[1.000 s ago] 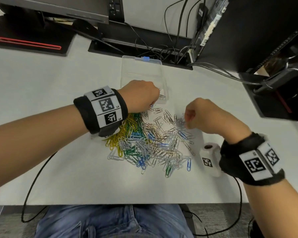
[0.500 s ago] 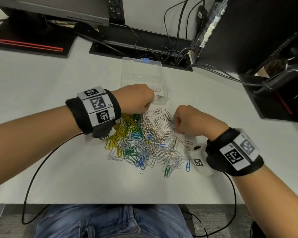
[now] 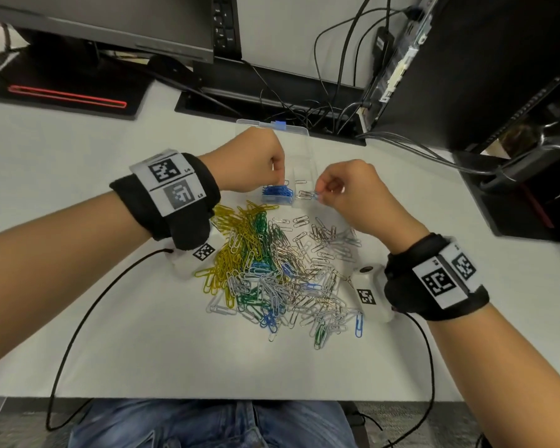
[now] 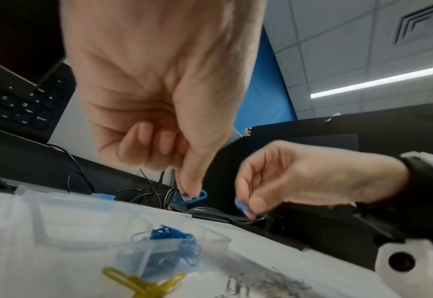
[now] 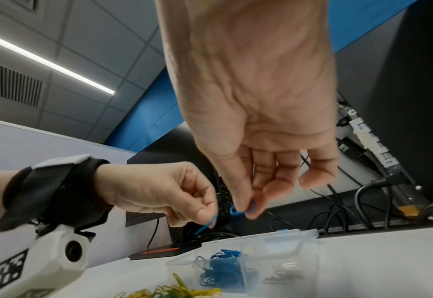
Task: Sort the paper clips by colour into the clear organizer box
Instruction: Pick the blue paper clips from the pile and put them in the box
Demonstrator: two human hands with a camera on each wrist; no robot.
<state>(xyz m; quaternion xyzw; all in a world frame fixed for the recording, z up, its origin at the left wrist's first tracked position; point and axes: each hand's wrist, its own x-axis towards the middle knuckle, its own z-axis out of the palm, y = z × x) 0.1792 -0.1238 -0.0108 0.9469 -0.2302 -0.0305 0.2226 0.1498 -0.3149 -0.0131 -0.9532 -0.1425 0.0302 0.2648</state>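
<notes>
A mixed pile of paper clips (image 3: 272,270) in yellow, green, blue and silver lies on the white desk. Behind it stands the clear organizer box (image 3: 299,147). Its near compartment holds blue clips (image 3: 277,191), and the one to the right holds a few silver clips (image 3: 304,194). My left hand (image 3: 279,182) hovers over the blue compartment and pinches a blue clip (image 4: 194,196) between thumb and finger. My right hand (image 3: 319,195) is just right of it and pinches another blue clip (image 5: 243,208) above the box.
A monitor stand (image 3: 62,88), a keyboard (image 3: 225,24) and tangled cables (image 3: 320,108) line the back of the desk. A dark computer case (image 3: 466,59) stands at the right. Wrist camera cables (image 3: 78,324) trail over the front edge.
Both hands lifted from the pile and moved back to the near end of the box. Each now pinches a blue clip over it.
</notes>
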